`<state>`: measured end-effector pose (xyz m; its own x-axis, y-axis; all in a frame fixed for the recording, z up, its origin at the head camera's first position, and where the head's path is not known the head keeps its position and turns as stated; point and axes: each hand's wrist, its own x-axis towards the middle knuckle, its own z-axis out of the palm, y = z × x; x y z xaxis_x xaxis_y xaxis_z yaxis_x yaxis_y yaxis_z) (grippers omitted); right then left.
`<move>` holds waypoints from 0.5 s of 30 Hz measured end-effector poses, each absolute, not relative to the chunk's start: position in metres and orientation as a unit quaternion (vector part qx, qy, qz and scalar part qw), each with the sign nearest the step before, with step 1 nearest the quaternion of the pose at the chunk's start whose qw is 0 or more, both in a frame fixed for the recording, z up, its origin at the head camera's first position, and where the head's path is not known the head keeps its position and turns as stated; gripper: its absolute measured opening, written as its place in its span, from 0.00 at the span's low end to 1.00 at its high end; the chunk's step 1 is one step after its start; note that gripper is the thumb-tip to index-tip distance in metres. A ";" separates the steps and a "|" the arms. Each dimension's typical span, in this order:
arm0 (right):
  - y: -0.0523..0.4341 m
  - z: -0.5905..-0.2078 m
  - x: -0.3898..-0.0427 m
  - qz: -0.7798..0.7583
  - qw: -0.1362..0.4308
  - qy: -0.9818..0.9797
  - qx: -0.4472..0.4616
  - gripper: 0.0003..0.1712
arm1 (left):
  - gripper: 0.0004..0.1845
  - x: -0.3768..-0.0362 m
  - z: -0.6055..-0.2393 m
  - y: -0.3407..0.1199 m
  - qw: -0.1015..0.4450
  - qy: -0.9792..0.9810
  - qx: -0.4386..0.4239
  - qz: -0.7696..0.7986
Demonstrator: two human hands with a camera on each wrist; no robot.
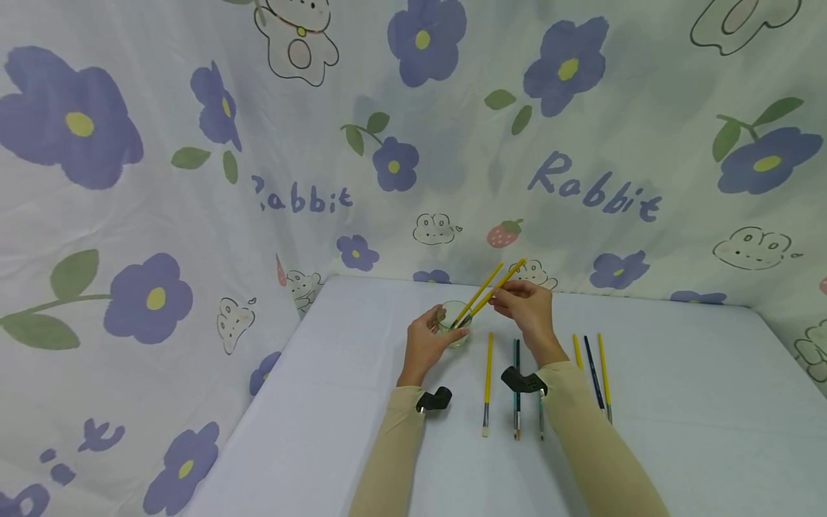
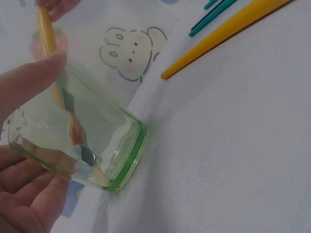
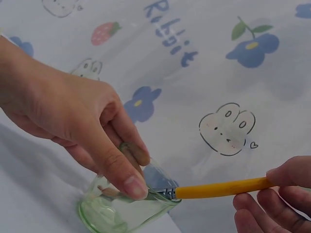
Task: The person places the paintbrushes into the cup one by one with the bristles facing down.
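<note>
Your left hand (image 1: 426, 339) grips the green glass (image 1: 454, 324), thumb and fingers wrapped round its wall, holding it on the table (image 1: 678, 388) near the back edge. Your right hand (image 1: 526, 305) pinches the yellow handles of two brushes (image 1: 489, 294), whose bristle ends sit slanted inside the glass. You look to be partway through loading brushes into the glass. Six more brushes (image 1: 517, 380) lie in a loose row on the table, just in front of your right hand. Next, I judge, you let the two handles settle against the rim, keep the glass steady so it cannot tip, then reach for another.
</note>
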<state>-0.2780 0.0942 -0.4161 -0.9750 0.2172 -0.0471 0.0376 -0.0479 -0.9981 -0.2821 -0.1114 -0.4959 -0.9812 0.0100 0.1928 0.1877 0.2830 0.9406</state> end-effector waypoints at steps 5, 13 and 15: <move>0.093 -0.418 -0.278 0.708 0.062 -0.697 -0.093 0.19 | 0.46 -0.282 -0.496 -0.111 0.075 -0.795 -0.063 -0.598; 0.091 -0.418 -0.277 0.717 0.054 -0.689 -0.090 0.17 | 0.47 -0.282 -0.496 -0.111 0.074 -0.796 -0.066 -0.597; 0.091 -0.418 -0.277 0.715 0.054 -0.691 -0.090 0.17 | 0.47 -0.282 -0.497 -0.112 0.074 -0.797 -0.067 -0.596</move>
<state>-0.2771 0.0906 -0.4182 -0.9782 0.2006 -0.0541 0.0474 -0.0381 -0.9981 -0.2823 -0.1117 -0.4965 -0.9800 0.0193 0.1979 0.1953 0.2813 0.9395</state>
